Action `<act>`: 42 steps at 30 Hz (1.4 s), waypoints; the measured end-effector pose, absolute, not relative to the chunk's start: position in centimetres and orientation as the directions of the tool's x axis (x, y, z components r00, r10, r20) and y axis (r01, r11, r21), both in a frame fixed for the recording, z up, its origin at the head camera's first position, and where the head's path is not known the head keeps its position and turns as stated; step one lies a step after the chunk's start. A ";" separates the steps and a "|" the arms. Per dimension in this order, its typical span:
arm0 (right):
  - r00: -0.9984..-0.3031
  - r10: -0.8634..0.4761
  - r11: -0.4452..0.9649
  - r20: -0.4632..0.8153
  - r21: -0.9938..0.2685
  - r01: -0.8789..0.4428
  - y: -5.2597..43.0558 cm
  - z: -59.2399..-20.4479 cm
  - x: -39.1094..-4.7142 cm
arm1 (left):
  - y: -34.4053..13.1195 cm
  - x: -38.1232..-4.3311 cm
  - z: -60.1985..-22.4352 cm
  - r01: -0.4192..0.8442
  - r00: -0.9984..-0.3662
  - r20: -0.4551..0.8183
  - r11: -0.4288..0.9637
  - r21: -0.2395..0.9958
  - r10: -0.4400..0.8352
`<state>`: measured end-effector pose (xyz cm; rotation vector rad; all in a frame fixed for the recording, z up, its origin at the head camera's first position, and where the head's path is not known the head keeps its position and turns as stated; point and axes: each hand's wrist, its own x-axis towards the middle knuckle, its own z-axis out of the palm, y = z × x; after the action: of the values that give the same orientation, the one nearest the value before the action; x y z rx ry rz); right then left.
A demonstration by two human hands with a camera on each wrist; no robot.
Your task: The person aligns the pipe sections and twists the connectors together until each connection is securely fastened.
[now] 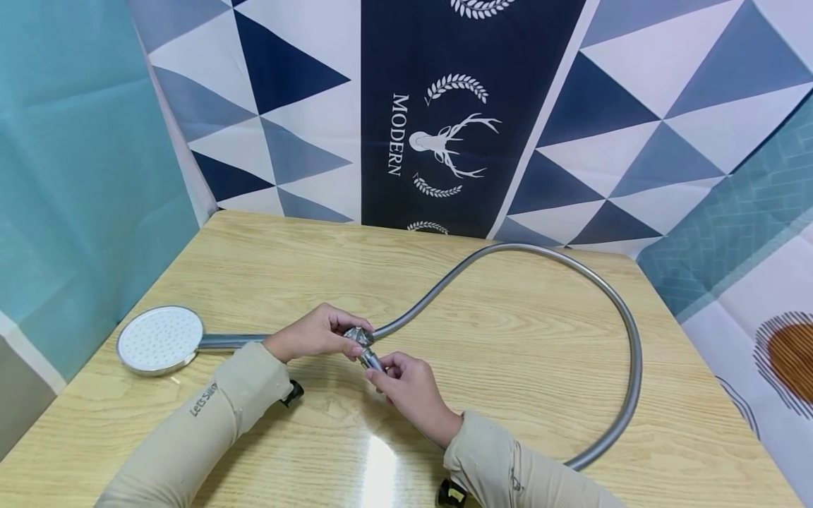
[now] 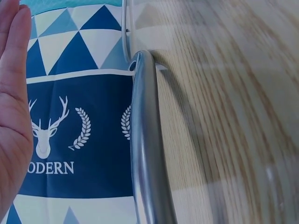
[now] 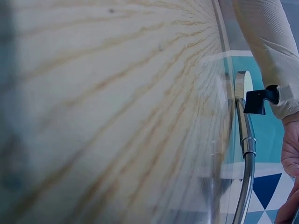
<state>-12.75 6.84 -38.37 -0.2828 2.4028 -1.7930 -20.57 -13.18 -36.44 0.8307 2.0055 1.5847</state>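
Observation:
In the head view my left hand holds a small chrome fitting between thumb and fingers. My right hand, just below and to its right, pinches the slim chrome hose end that meets the fitting. The grey shower hose loops across the right side and passes under the right forearm. A round shower head lies at the left, white face up, its chrome handle running behind the left wrist. The left wrist view shows the hose close up beside the left palm.
The light wood table carries everything. Patterned cloth hangs along its back edge, with teal cloth at the left. Dark camera mounts hang under both wrists, the left one close above the tabletop.

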 end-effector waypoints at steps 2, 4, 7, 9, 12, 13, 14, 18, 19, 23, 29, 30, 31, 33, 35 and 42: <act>-0.973 -0.233 0.273 0.011 -0.959 -0.076 6.8 -38.3 -12.7 | -13.2 -20.5 -36.3 0.174 -0.718 0.015 0.159 0.972 0.696; -0.971 -0.237 0.262 0.014 -0.962 -0.078 6.8 -38.4 -12.7 | -13.2 -20.4 -36.2 0.167 -0.720 0.008 0.162 0.972 0.694; -0.972 -0.236 0.258 0.013 -0.963 -0.076 6.8 -38.3 -12.7 | -13.2 -20.5 -36.2 0.169 -0.719 0.009 0.163 0.972 0.695; -0.972 -0.235 0.254 0.008 -0.965 -0.069 6.7 -38.2 -12.6 | -13.2 -20.5 -36.3 0.168 -0.718 0.008 0.163 0.972 0.696; -0.971 -0.238 0.252 0.007 -0.965 -0.068 6.7 -38.2 -12.6 | -13.2 -20.6 -36.3 0.172 -0.717 0.010 0.163 0.972 0.697; -0.970 -0.242 0.252 0.010 -0.965 -0.073 6.7 -38.2 -12.7 | -13.2 -20.6 -36.3 0.173 -0.718 0.010 0.164 0.971 0.696; -0.969 -0.247 0.253 0.014 -0.964 -0.078 6.7 -38.2 -12.7 | -13.2 -20.6 -36.3 0.174 -0.719 0.010 0.165 0.971 0.695; -0.962 -0.272 0.266 0.032 -0.958 -0.107 6.8 -38.1 -12.7 | -13.3 -20.7 -36.3 0.182 -0.721 0.013 0.171 0.968 0.692; -0.960 -0.277 0.267 0.033 -0.958 -0.110 6.8 -38.1 -12.7 | -13.3 -20.7 -36.3 0.182 -0.721 0.014 0.170 0.969 0.693; -0.956 -0.293 0.265 0.030 -0.958 -0.111 6.9 -38.2 -12.8 | -13.3 -20.7 -36.2 0.174 -0.714 0.022 0.146 0.974 0.700; -0.953 -0.302 0.283 0.029 -0.952 -0.119 6.9 -38.4 -12.8 | -13.2 -20.5 -36.3 0.151 -0.703 0.030 0.108 0.983 0.710; -0.954 -0.298 0.286 0.028 -0.951 -0.117 6.9 -38.4 -12.7 | -13.2 -20.4 -36.3 0.150 -0.704 0.031 0.106 0.983 0.709; -0.955 -0.295 0.287 0.028 -0.951 -0.117 6.9 -38.4 -12.7 | -13.2 -20.4 -36.3 0.151 -0.704 0.033 0.105 0.983 0.710; -0.958 -0.286 0.291 0.028 -0.950 -0.115 6.9 -38.5 -12.7 | -13.3 -20.4 -36.3 0.152 -0.704 0.033 0.104 0.983 0.710; -0.960 -0.278 0.295 0.028 -0.949 -0.113 6.9 -38.6 -12.8 | -13.2 -20.4 -36.2 0.152 -0.703 0.034 0.103 0.983 0.710; -0.966 -0.239 0.329 0.096 -0.928 -0.173 6.9 -39.0 -12.9 | -13.2 -20.4 -36.4 0.164 -0.699 0.043 0.102 0.981 0.714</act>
<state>-12.88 6.88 -38.97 -0.3906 2.5126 -1.7440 -20.40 -13.17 -36.37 0.8555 1.9390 1.6314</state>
